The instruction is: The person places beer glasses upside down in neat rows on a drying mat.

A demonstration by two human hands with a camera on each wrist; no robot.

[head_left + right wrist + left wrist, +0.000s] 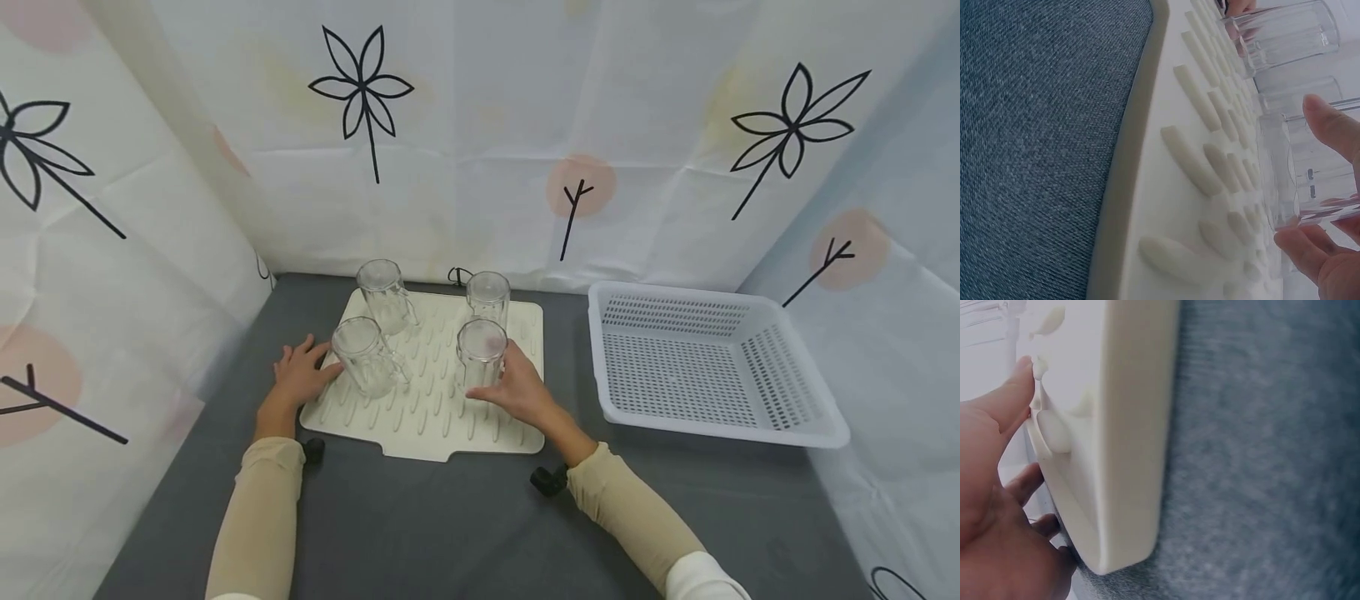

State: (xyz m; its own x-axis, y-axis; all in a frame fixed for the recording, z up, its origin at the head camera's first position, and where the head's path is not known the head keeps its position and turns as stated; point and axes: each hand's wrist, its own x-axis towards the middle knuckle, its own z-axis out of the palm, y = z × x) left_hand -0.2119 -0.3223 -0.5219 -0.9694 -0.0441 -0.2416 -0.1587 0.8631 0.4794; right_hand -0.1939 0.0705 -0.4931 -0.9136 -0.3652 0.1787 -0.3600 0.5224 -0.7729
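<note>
My right hand [521, 387] holds the front-right clear glass mug [480, 343] on the cream drying mat [420, 446]. The thumb [1329, 128] lies along one side of this mug and the fingers [1304, 250] on the other. Close behind it stands another glass mug [487, 292]. At the mat's left edge, my left hand [300, 375] has its fingers spread, with the thumb [1019, 384] touching the mat. Just right of that hand is the front-left glass mug [367, 358], its handle pointing right. A further glass mug [384, 300] stands at the back left.
A white perforated plastic basket [720, 429] sits on the dark grey table [450, 533] to the right of the mat. Rows of raised ridges cover the mat. Patterned fabric [480, 125] hangs behind the table and along both sides.
</note>
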